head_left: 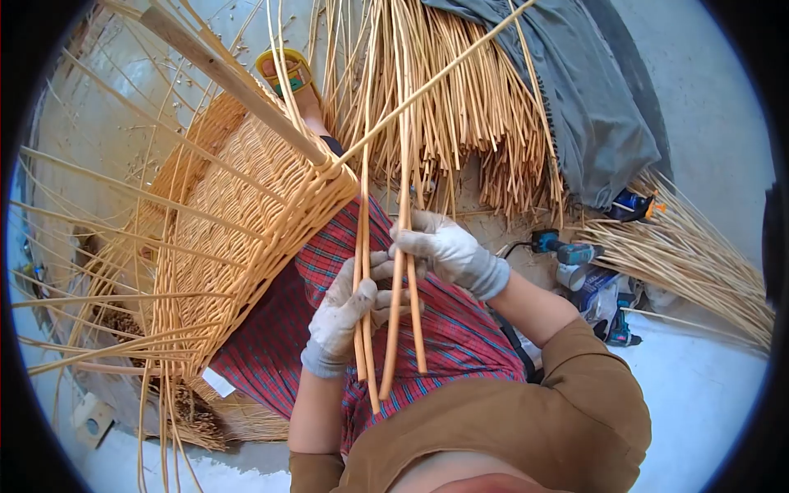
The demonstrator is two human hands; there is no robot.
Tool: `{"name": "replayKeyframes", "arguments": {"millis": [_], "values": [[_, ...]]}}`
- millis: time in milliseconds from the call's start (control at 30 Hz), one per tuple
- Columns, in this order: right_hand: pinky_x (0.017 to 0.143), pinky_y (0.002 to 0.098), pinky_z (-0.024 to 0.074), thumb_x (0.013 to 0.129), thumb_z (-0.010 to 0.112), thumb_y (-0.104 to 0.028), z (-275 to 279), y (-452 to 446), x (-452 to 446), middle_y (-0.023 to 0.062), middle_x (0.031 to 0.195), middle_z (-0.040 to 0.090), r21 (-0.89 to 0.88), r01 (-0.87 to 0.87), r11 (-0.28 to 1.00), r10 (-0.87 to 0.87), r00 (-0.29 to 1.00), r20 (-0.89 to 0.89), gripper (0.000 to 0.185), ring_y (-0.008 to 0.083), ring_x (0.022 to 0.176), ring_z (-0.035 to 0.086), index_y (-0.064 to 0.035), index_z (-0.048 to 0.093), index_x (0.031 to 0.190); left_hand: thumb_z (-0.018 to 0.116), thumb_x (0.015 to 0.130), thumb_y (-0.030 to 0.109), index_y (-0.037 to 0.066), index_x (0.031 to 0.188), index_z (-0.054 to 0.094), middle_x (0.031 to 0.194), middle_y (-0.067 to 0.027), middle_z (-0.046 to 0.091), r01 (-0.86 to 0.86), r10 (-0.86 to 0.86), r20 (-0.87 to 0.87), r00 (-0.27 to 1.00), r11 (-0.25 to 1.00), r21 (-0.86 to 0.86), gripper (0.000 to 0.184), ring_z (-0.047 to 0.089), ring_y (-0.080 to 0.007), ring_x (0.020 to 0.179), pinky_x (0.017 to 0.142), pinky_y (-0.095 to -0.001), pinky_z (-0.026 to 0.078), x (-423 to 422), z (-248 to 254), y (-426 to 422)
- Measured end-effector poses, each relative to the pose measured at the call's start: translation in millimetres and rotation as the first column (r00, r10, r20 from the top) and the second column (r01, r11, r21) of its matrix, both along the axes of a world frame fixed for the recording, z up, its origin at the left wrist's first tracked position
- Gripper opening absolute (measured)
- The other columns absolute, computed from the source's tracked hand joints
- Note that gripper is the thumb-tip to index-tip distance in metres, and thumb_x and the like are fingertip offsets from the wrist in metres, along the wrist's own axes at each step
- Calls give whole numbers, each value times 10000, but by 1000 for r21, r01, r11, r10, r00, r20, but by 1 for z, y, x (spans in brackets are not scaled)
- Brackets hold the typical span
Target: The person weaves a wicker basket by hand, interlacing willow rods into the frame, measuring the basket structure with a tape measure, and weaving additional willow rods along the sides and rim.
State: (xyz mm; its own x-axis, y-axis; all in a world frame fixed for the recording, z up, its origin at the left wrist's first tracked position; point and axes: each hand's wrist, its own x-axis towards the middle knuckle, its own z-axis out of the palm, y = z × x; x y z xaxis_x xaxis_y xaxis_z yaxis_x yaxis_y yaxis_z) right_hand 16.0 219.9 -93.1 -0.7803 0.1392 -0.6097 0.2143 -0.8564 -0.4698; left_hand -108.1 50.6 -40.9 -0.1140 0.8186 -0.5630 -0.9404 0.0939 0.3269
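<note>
Workshop of basket-weaving kind; indoors or out, cannot tell. Signs: unfinished wicker basket [222, 205], long loose stakes [131, 185] splaying from its edges. Thick heap of tan rods [485, 107] at far side, partly under grey cloth [575, 99]. Second rod bundle [699, 259] off to right, lying on bare pale floor [699, 90]. Teal-and-black power tools [575, 251] in clutter just beside it. Small chips [187, 82] scattered across ground beyond basket. Raw stock close on several sides.

Pale grey floor [711, 123], plain toward its far right corner, littered with small scraps [179, 82] toward its far left, a whitish bright patch [699, 394] covering its near right corner
</note>
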Motion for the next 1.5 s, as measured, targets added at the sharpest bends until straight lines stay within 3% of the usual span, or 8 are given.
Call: {"name": "replayKeyframes", "arguments": {"millis": [167, 300, 467, 500, 567, 933, 1167, 1500], "values": [[617, 230, 507, 914, 724, -294, -2, -18, -28, 20, 816, 664, 642, -226, 733, 137, 973, 187, 293, 83, 672, 601, -34, 635, 1017, 611, 954, 131, 20, 1330, 420, 1124, -164, 618, 103, -117, -103, 988, 986, -134, 435, 701, -287, 879, 768, -441, 613, -2, 17, 4], [611, 248, 501, 974, 634, -318, -31, -2, -30, 13, 779, 660, 567, -80, 820, 14, 993, 120, 276, 79, 678, 591, -46, 665, 940, 574, 964, 79, -8, 1380, 392, 1000, -96, 614, 26, -25, 85, 996, 1000, -10, 462, 469, -62, 509, 415, -224, 418, -18, -6, -11], [906, 410, 511, 799, 761, -456, -144, -3, 32, 223, 1184, 629, 790, -580, -200, -501, 753, 426, 820, 337, 1001, 639, -112, 401, 1450, 548, 985, 90, -34, 1444, 334, 984, -91, 611, -85, 50, 213, 976, 984, 157, 522, 446, -32, 492, 383, -196, 377, -20, -19, -23], [906, 410, 511, 799, 761, -456, -173, -9, 40, 223, 1184, 629, 791, -579, -196, -498, 754, 429, 820, 337, 1001, 639, -112, 401, 1450, 551, 986, 96, -38, 1443, 333, 985, -89, 611, -83, 42, 215, 976, 979, 184, 524, 440, -31, 484, 380, -193, 374, -21, -20, -20], [951, 436, 494, 712, 805, -527, -220, -28, 61, 293, 1328, 546, 615, -445, 652, -324, 569, 756, 1029, 383, 1156, 599, -84, 310, 1499, 555, 987, 103, -41, 1443, 332, 986, -88, 610, -75, 28, 232, 972, 978, 193, 527, 433, -29, 476, 376, -190, 371, -19, -20, -23], [847, 395, 527, 801, 746, -502, -232, -72, 26, 195, 1001, 712, 623, -504, 598, -317, 566, 761, 726, 324, 948, 688, -41, 492, 1301, 603, 970, 128, -49, 1437, 330, 961, -83, 609, -50, 5, 210, 978, 976, 210, 569, 424, -25, 451, 336, -183, 356, -22, -22, -18], [846, 412, 532, 854, 511, -724, -261, -11, -43, 251, 1010, 699, 357, -748, 559, 295, 582, 758, 795, 334, 951, 696, 35, 697, 997, 608, 970, 127, -64, 1437, 322, 957, -89, 612, -57, 22, 179, 984, 980, 189, 579, 421, -25, 445, 338, -171, 358, -19, -20, -16], [700, 367, 549, 936, 588, -462, -194, 178, -103, 142, 972, 701, 720, -286, 633, -370, 705, 605, 500, 233, 827, 680, -40, 626, 1201, 561, 999, 132, -93, 1469, 217, 1022, -154, 623, -199, 66, 384, 921, 927, 317, 625, 450, -27, 403, 298, -175, 348, -17, -32, -24]]}}
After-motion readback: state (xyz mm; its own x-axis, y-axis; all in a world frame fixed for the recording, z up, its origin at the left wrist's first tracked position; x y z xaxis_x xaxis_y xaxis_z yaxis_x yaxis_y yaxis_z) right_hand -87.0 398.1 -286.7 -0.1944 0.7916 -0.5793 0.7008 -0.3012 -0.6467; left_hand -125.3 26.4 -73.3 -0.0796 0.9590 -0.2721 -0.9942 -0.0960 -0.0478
